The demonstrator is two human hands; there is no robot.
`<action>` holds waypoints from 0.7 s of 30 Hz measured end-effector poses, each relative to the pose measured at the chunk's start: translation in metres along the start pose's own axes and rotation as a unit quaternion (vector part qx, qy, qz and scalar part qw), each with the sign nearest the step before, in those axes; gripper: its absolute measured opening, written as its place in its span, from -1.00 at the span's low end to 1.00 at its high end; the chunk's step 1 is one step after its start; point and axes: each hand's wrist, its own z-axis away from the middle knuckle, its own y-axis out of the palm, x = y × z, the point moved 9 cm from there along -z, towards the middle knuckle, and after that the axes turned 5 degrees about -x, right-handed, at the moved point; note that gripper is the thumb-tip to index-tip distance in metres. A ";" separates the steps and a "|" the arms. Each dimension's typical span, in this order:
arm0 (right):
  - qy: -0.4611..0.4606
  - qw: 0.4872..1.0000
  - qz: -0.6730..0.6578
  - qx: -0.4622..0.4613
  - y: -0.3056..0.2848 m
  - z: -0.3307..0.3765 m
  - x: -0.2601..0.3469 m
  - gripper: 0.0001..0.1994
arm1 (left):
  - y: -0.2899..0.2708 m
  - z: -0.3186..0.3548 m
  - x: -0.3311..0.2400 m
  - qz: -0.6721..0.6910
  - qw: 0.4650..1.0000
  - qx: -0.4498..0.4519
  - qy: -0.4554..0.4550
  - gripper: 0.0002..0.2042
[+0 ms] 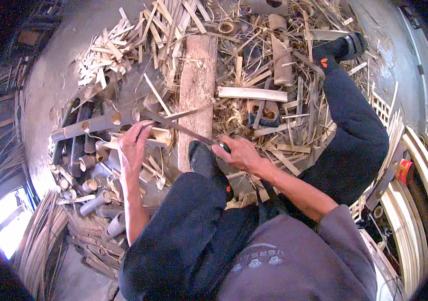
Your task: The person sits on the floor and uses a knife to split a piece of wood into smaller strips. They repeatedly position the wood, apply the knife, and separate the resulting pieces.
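My right hand (241, 153) is wrapped round the dark handle of a long knife (189, 132), whose blade slants up and left across a long wooden block (196, 85). My left hand (136, 140) has its fingers pinched near the blade's far end, on what looks like a thin bamboo strip (188, 113). That strip points right over the block and crosses the blade; whether the two touch, I cannot tell. Beside the block's near end rests my dark-shod foot (201, 158). A pale split bamboo piece (252, 94) lies just right of the block.
Short split slats (106, 55) are heaped at the far left. Bamboo tubes (91, 125) lie left of my left hand. Shavings and offcuts (259, 65) cover the floor beyond my right hand. Long pale strips (404, 231) curve along the right, near a lattice basket (382, 108).
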 end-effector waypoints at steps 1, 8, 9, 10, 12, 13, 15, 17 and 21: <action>0.019 0.999 -0.006 -0.028 0.002 0.000 -0.019 -0.35 | 0.004 0.002 -0.005 -0.013 1.000 0.017 0.011 -0.82; 0.194 0.979 -0.058 -0.011 0.014 -0.012 -0.089 -0.24 | 0.013 -0.018 0.008 0.105 0.994 0.004 -0.010 -0.80; 0.203 0.974 -0.100 0.016 0.015 -0.011 -0.090 -0.25 | 0.022 -0.022 0.010 0.150 0.988 -0.013 -0.022 -0.79; 0.215 0.966 -0.141 0.043 0.019 -0.009 -0.088 -0.26 | 0.036 -0.026 0.015 0.196 0.979 -0.029 -0.035 -0.78; 0.184 0.973 -0.142 0.006 0.002 -0.008 -0.062 -0.39 | 0.054 -0.036 0.025 0.276 0.958 -0.080 -0.007 -0.78; 0.146 0.981 -0.126 -0.033 -0.009 -0.005 -0.049 -0.45 | 0.062 -0.038 0.025 0.288 0.954 -0.085 -0.020 -0.79; 0.132 0.983 -0.121 -0.037 -0.034 -0.004 -0.015 -0.49 | 0.073 -0.036 0.035 0.298 0.945 -0.115 -0.067 -0.82; 0.130 0.983 -0.121 -0.053 -0.056 -0.002 0.003 -0.49 | 0.079 -0.037 0.032 0.257 0.949 -0.164 -0.083 -0.83; 0.137 0.966 -0.205 -0.083 -0.076 -0.001 0.019 -0.57 | 0.094 -0.039 0.032 0.323 0.930 -0.140 -0.106 -0.82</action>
